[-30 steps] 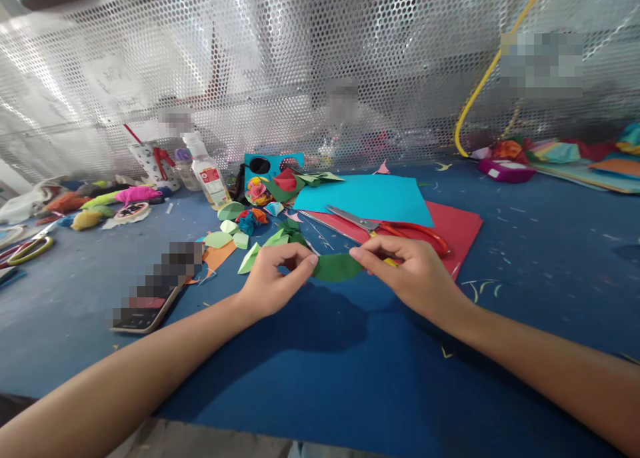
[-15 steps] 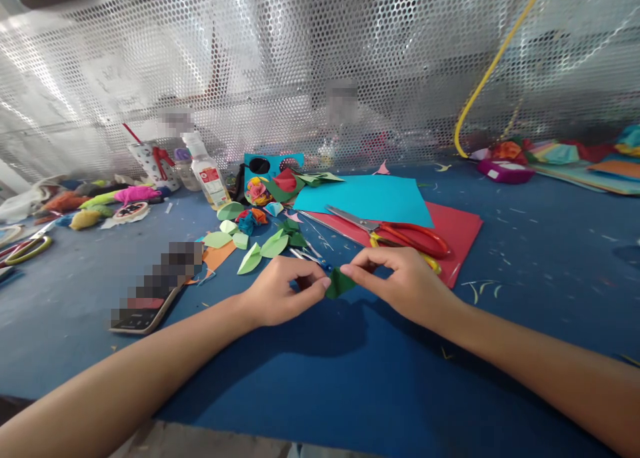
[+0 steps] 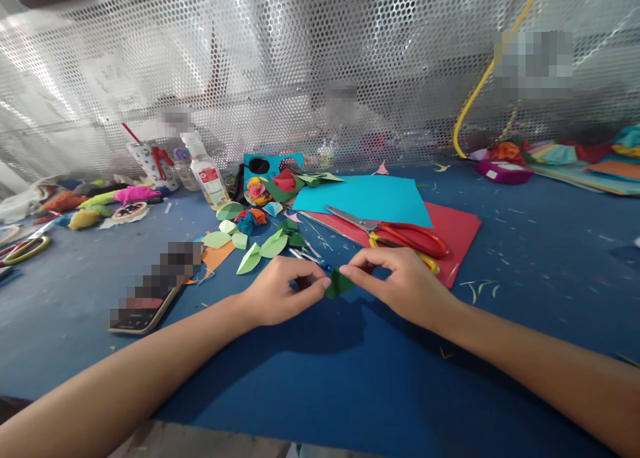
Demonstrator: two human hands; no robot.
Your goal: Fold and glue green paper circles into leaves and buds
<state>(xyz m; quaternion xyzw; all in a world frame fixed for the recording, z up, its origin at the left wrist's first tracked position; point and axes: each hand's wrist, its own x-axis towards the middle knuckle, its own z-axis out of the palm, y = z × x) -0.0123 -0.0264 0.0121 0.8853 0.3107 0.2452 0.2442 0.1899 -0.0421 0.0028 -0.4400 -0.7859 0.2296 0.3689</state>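
Note:
Both hands meet over the blue table on a small dark green paper piece, now folded narrow. My left hand pinches its left end with thumb and forefinger. My right hand pinches its right end from above. Just behind my right hand lie red-handled scissors on a red sheet and a cyan sheet. Light green paper leaves lie left of my left hand.
A phone lies at the left. A glue bottle, a cup, crumpled paper flowers and scraps sit at the back left. Yellow-handled scissors are at the far left. Coloured paper stacks lie at the far right. A perforated metal screen closes the back.
The green piece was a wide half-round held flat between my hands a second ago; it is now folded small, and both hands have come closer together and slightly nearer to me.

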